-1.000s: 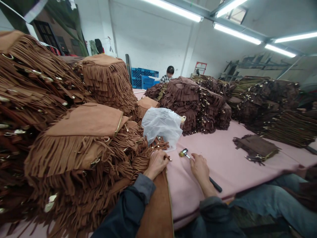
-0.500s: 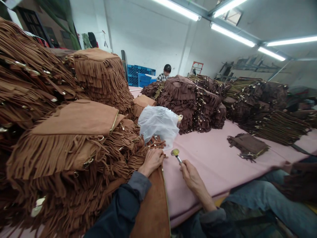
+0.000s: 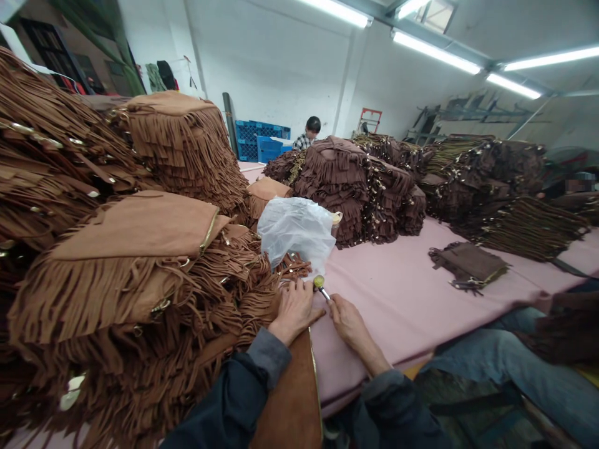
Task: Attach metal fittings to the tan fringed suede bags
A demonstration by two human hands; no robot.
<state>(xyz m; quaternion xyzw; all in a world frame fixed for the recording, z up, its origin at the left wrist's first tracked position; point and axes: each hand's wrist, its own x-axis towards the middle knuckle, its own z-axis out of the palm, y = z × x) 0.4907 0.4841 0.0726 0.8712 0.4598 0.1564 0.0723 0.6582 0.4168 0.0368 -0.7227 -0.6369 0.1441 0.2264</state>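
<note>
My right hand [image 3: 347,319] is closed round a small hammer [image 3: 322,289] with a round yellowish head and a metal shank. The hammer's head is just to the right of my left fingertips. My left hand [image 3: 294,308] is closed on the top end of a brown suede bag [image 3: 292,393], its knuckles bent and its fingertips hidden from me. A zip runs down this bag's right edge. By the thumb, a short brown strip pokes out over the pink tablecloth [image 3: 374,293].
Stacks of tan fringed bags [image 3: 135,224] crowd the left side. A white plastic bag [image 3: 297,231] lies ahead, beside loose tassels [image 3: 292,267]. Dark brown bag piles [image 3: 334,181] stand behind it; one dark bag [image 3: 470,265] lies at right. A seated person's jeans [image 3: 515,362] show lower right.
My right hand has brought the hammer left, close to my left fingertips. The left hand has shifted slightly, and a brown strip now shows beside its thumb. The view has shifted slightly.
</note>
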